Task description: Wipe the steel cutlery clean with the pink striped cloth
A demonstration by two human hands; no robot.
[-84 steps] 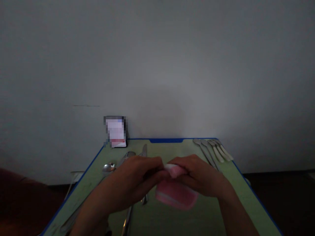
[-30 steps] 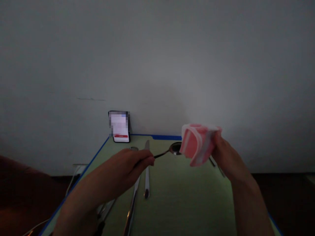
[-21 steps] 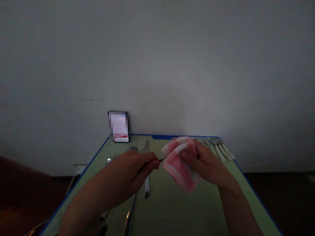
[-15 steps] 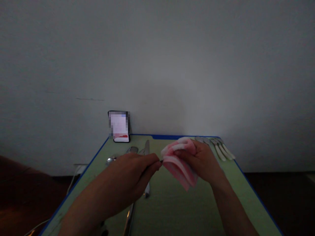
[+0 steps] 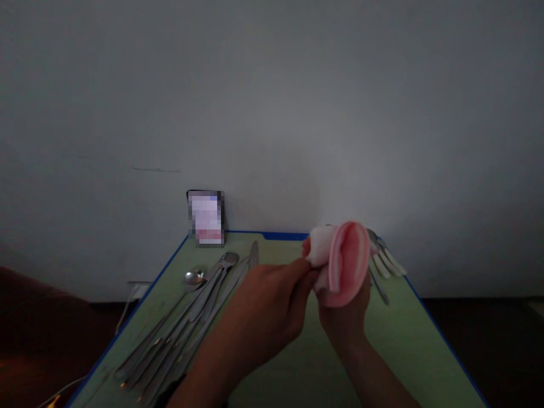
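A pink and white cloth (image 5: 349, 260) is bunched and folded above the green table. My right hand (image 5: 346, 323) is closed around it from below, with most of its fingers hidden behind the folds. The fingers of my left hand (image 5: 272, 300) pinch together at the cloth's left edge. Whatever they grip there is hidden by the fingers and the cloth. Beneath and left of my left hand lie several metal spoons and knives, among them a spoon (image 5: 194, 277) and a table knife (image 5: 254, 255).
The green table (image 5: 306, 368) has a blue edge and meets a grey wall (image 5: 272, 113). A phone (image 5: 206, 218) leans upright on that wall at the back left. Several pieces of cutlery with pale handles (image 5: 389, 263) lie at the back right. A white cable (image 5: 123, 317) hangs at the left.
Both hands have shifted, the left one to the right and up against the cloth. My right hand has turned, swinging the cloth's folds rightward. More cutlery on the left is uncovered.
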